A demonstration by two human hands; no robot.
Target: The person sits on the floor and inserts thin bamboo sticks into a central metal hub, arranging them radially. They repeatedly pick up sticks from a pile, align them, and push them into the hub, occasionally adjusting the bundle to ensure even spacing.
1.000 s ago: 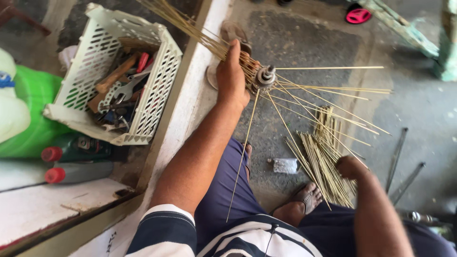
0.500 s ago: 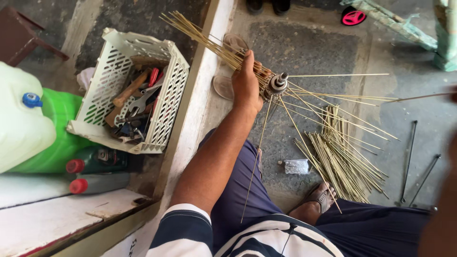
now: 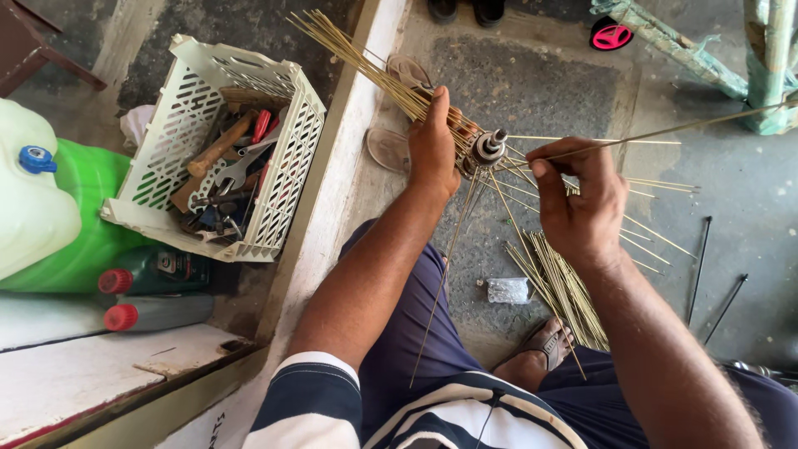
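Head view, looking down on a seated person at work over a concrete floor. Packages first: two dark bottles with red caps (image 3: 125, 299) lie on their sides at lower left, labels too small to make out; behind them a green jerrycan (image 3: 79, 229) and a white jug with a blue cap (image 3: 33, 195), the jug cut off by the left edge. A white slotted plastic basket (image 3: 287, 166) beside them holds hand tools, wooden handles and a spanner among them. A small clear packet (image 3: 507, 290) lies on the floor between the person's legs. The wheel hub (image 3: 486, 150) sits in front of the person, held above the floor, axle end toward the camera, with thin brass-coloured spokes fanning out; a gathered bundle of spokes (image 3: 357, 58) runs from the hub up and to the left. The left hand (image 3: 432, 145) is closed around that bundle just beside the hub. The right hand (image 3: 582, 195) pinches one single spoke (image 3: 665, 131) between thumb and fingers; its long axis runs from near the hub out toward the upper right edge. Loose spokes (image 3: 565, 287) lie piled on the floor under the right wrist. Hub flange holes are hidden by the left hand.
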